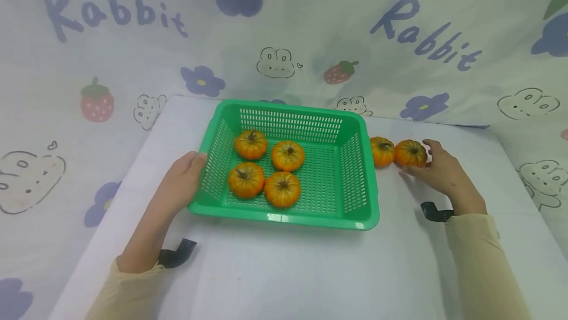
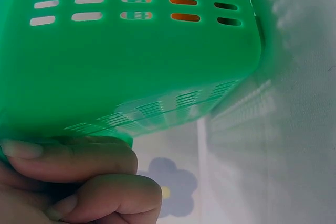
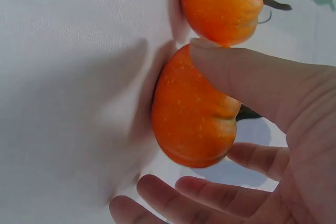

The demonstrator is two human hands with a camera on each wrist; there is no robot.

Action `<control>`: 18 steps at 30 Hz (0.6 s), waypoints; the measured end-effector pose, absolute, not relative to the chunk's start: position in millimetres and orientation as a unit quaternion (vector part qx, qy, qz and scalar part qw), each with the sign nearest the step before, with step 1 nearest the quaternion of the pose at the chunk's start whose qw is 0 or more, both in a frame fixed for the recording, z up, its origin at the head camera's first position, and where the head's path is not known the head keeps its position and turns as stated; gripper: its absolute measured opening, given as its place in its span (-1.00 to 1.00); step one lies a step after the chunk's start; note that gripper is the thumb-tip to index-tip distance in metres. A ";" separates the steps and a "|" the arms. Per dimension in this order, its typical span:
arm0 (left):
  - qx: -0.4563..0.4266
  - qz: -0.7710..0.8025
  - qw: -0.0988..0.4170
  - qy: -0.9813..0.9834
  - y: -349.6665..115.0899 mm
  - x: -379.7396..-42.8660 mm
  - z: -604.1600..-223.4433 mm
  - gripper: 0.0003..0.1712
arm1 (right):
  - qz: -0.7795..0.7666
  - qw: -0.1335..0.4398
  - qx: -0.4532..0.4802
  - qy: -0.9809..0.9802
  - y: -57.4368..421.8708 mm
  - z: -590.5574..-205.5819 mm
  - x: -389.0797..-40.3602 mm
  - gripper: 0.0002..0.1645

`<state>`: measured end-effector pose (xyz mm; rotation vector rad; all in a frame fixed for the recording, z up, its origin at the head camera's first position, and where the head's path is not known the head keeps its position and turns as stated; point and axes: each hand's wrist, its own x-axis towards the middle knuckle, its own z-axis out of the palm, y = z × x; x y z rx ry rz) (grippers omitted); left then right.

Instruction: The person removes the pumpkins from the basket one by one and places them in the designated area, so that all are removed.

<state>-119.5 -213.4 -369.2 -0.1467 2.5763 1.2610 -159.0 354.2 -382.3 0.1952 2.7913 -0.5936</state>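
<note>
A green plastic basket (image 1: 284,219) with slotted walls stands on the white-covered table. Several small orange pumpkins (image 1: 283,190) lie in its left part. My left hand (image 1: 181,182) grips the basket's left rim; in the left wrist view its fingers (image 2: 115,192) are curled by the rim. Right of the basket sit two more pumpkins side by side. My right hand (image 1: 441,169) is around the outer pumpkin (image 1: 410,153), its thumb (image 3: 231,72) against the near side and its other fingers spread beside it. The inner pumpkin (image 1: 382,152) is close to the basket's right wall.
A white cloth printed with rabbits, flowers and strawberries hangs behind the table (image 1: 284,275) and at its sides. Dark straps (image 1: 177,254) show at both wrists, below beige sleeves.
</note>
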 end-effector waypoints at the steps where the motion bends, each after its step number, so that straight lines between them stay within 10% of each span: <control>1: -0.050 0.435 0.134 0.889 -213.3 -119.6 -368.6 -0.28 | -0.209 0.142 0.071 0.965 354.7 -381.9 -158.4 0.41; 18: -0.050 0.436 0.132 0.889 -212.8 -119.0 -368.0 -0.27 | -0.219 0.182 0.117 0.951 354.5 -380.1 -151.1 0.42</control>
